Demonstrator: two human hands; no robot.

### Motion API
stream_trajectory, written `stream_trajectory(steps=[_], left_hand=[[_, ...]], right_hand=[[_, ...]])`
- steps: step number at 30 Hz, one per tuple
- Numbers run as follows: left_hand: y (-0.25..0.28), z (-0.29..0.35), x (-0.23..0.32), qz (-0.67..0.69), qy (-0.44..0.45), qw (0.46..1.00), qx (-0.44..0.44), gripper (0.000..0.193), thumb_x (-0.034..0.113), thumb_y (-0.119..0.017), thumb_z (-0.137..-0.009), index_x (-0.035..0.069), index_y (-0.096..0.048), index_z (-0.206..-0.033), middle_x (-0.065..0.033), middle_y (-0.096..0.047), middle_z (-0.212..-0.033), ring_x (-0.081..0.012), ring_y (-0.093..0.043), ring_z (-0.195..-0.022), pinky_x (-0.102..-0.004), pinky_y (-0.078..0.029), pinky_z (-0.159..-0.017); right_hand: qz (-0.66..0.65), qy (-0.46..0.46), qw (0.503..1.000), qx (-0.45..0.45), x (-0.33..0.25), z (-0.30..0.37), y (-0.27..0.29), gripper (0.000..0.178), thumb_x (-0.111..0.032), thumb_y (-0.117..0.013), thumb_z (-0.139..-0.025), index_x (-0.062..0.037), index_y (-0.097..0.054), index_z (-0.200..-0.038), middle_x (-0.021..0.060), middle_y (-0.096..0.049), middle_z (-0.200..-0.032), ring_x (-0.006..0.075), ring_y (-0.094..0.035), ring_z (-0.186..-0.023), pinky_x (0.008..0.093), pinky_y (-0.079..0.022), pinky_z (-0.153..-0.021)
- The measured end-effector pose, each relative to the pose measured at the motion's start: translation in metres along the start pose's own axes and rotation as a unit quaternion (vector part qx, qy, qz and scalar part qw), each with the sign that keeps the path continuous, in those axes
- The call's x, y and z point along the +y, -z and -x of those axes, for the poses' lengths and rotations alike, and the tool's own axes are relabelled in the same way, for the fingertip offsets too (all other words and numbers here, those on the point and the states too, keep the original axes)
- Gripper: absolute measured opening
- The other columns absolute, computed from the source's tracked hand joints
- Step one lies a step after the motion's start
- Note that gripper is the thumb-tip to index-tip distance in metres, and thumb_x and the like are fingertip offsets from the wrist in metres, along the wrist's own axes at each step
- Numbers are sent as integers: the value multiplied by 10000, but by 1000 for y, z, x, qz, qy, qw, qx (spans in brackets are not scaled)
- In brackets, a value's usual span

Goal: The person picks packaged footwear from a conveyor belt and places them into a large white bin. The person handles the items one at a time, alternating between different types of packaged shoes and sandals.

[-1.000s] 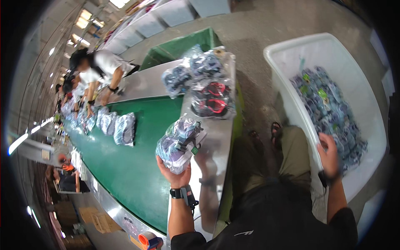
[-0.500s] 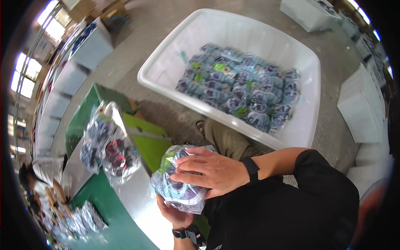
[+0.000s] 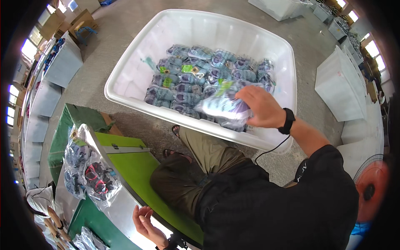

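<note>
My right hand [image 3: 263, 107] grips a clear plastic bag of blue-purple shoes [image 3: 227, 104] by its right end. The bag hangs over the near side of a large white plastic bin [image 3: 233, 35]. Below it in the bin lie several similar bagged shoes [image 3: 183, 87] in rows, some with green tags; the held bag hides part of them. My left hand [image 3: 149, 227] is off to the lower left by the edge of a metal-topped bench [image 3: 125, 204]. Nothing is in it, and its fingers are loosely bent and apart.
Bagged shoes, one pair black and red [image 3: 99, 179], lie on the bench. A green panel [image 3: 129, 162] runs along its side. White bins [image 3: 339, 87] line both sides. An orange fan [image 3: 368, 189] stands at right. Another person [image 3: 46, 204] works at lower left.
Both hands held the bagged shoes over the bench edge. My right hand has carried them up and right to the bin, while my left hand let go and dropped lower left.
</note>
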State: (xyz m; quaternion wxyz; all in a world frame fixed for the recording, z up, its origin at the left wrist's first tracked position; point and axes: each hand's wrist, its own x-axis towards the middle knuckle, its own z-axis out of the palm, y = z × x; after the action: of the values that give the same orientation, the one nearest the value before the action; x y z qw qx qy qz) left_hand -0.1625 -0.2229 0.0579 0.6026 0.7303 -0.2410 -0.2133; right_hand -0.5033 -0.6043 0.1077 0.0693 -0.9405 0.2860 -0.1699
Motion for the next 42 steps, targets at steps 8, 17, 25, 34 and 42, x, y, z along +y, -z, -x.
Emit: stream_trajectory(steps=[8, 17, 25, 34, 42], left_hand=[[29, 2, -38, -53, 37, 995, 78, 336, 224, -532, -1078, -25, -602, -1291, -65, -653, -971, -110, -595, -837, -235, -480, -742], [27, 4, -67, 79, 11, 992, 97, 275, 130, -537, -1065, -35, -586, -1279, -64, -647, -957, -100, -579, -844, -214, -477, -745], [23, 7, -69, 165, 29, 976, 139, 218, 49, -562, -1033, -41, -616, -1224, -90, -691, -968, -118, -628, -836, -234, -511, -765], [19, 6, -57, 165, -9, 976, 140, 217, 46, -572, -1031, -57, -611, -1218, -89, -681, -964, -127, -614, -842, -280, -518, -825], [23, 8, -63, 167, 2, 973, 157, 208, 19, -559, -1023, -55, -601, -1213, -98, -679, -945, -142, -616, -845, -287, -512, -802]], right_hand=[[-8, -82, 956, -280, 94, 88, -62, 596, -177, -838, -615, -61, -608, -1152, 132, -610, -1056, 359, -606, -1024, 459, -512, -859], [75, -27, 861, -503, 136, 153, -156, 574, -156, -856, -664, -158, -686, -1212, 106, -650, -1130, 316, -623, -1126, 455, -509, -918], [122, 44, 780, -613, 146, 138, -192, 583, -387, -908, -646, -184, -714, -1157, 129, -685, -1129, 355, -654, -1091, 488, -536, -876], [159, -2, 766, -623, 154, 161, -252, 542, -314, -866, -706, -130, -722, -1195, 164, -669, -1217, 357, -643, -1139, 478, -524, -921], [-267, -226, 878, -326, 78, 75, -169, 349, -173, -674, -912, -6, -663, -1218, 170, -709, -1027, 306, -682, -950, 403, -537, -860]])
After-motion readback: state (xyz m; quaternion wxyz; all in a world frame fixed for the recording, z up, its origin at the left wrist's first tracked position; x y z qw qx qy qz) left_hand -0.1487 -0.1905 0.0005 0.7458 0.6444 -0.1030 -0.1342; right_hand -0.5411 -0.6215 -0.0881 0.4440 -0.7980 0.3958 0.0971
